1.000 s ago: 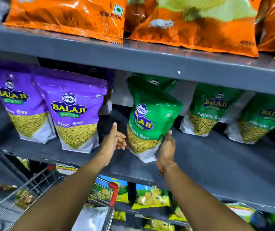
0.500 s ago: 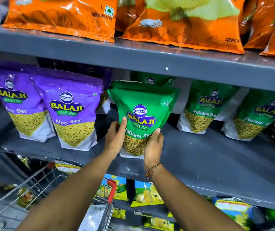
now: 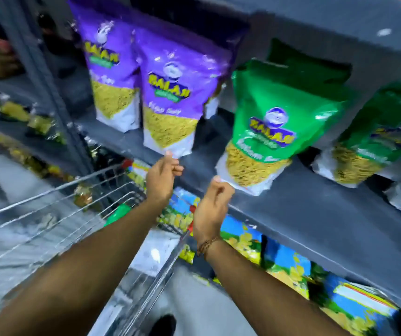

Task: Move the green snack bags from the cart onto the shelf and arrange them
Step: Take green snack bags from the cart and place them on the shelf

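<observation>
1. Your front green Balaji sev bag [image 3: 277, 122] stands on the grey shelf [image 3: 316, 214], near its front edge, leaning a little. A second green bag [image 3: 316, 66] is behind it and more green bags [image 3: 376, 139] stand to its right.
2. Your right hand [image 3: 212, 204] is loosely curled, fingers folded in. Its thumb tip [image 3: 217, 179] sits at the bag's lower left white corner; blur hides whether it touches. It pinches nothing.
3. Your left hand [image 3: 161, 175] is also loosely curled and empty. It hangs just below the bottom of the nearer purple Balaji bag [image 3: 170, 100] and apart from the green bag.
4. The wire cart [image 3: 56, 229] is below your left arm, with one green bag [image 3: 118, 213] visible in it.
5. Everything is motion-blurred, so fine contact cannot be told.
</observation>
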The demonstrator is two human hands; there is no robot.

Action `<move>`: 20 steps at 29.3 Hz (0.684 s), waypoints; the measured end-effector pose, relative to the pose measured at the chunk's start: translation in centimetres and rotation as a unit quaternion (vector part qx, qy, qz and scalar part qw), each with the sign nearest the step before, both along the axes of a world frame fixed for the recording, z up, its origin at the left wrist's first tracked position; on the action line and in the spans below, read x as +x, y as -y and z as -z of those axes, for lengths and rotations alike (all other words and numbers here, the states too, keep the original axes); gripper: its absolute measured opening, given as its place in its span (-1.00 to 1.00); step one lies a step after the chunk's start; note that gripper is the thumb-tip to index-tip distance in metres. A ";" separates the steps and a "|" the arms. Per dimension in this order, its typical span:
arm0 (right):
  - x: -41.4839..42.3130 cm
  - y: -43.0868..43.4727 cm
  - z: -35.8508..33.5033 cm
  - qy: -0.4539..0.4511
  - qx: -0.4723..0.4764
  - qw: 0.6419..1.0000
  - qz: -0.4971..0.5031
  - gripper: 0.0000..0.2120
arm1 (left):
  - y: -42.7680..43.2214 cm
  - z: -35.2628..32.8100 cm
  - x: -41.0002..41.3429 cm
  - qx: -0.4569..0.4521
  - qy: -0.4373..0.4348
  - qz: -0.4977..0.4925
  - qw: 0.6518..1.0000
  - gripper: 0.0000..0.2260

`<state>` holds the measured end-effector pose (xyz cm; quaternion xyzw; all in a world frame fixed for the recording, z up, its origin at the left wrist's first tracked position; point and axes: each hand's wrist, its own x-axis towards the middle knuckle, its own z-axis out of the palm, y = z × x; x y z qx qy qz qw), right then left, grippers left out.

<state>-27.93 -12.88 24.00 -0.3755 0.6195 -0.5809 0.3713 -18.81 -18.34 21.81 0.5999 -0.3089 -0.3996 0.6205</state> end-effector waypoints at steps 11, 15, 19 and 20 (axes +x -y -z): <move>15.5 2.7 17.7 -0.373 0.271 0.746 -0.481 -0.64 | -12.1 20.4 13.7 0.355 -0.237 -0.106 0.898 -0.72; 16.8 4.1 23.5 -0.413 0.316 0.720 -0.460 -0.55 | -11.3 24.9 13.2 0.424 -0.307 -0.149 0.839 -0.66; 17.3 5.3 26.7 -0.451 0.321 0.694 -0.460 -0.47 | -10.4 28.2 12.0 0.445 -0.370 -0.141 0.803 -0.60; 17.2 5.4 27.4 -0.446 0.326 0.690 -0.468 -0.49 | -10.4 28.7 11.6 0.439 -0.376 -0.139 0.804 -0.63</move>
